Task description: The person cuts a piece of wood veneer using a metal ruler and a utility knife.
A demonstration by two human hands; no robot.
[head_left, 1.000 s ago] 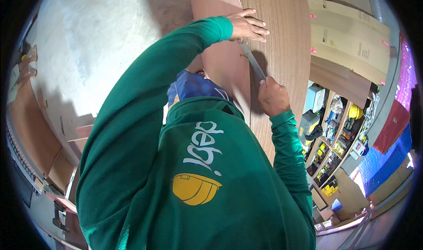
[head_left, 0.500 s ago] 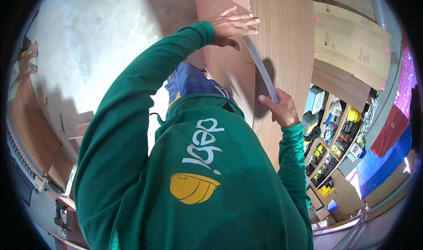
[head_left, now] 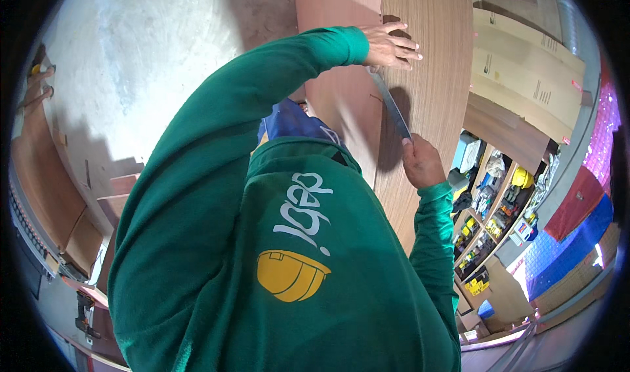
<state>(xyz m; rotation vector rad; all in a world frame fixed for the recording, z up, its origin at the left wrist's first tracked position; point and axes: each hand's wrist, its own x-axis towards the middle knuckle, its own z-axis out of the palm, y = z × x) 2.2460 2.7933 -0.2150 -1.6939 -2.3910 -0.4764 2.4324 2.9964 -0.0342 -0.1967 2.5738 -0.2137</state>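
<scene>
My right hand (head_left: 423, 163) is closed round the near end of a flat metal strip (head_left: 391, 105), which looks like a steel ruler. From there the strip slants up and left, across the seam between a wood-grain panel (head_left: 430, 18) and a pinkish board (head_left: 338, 8). Its far end comes close below my left hand (head_left: 394, 46). That hand reaches over the wood-grain panel with fingers apart, and nothing shows in it. Whether its palm touches the panel is hard to tell. A small dark mark (head_left: 375, 98) lies on the pinkish board beside the strip.
Cardboard sheets (head_left: 525, 63) lean beyond the panel at the right. Below them, wooden shelves (head_left: 489, 222) hold tools and a yellow helmet (head_left: 523, 178). Brown boards (head_left: 49, 175) stand at the far left, across a pale concrete floor (head_left: 151, 50).
My left hand has moved right, from the seam onto the wood-grain panel. The metal strip has turned and looks darker; my right hand has shifted slightly to the right.
</scene>
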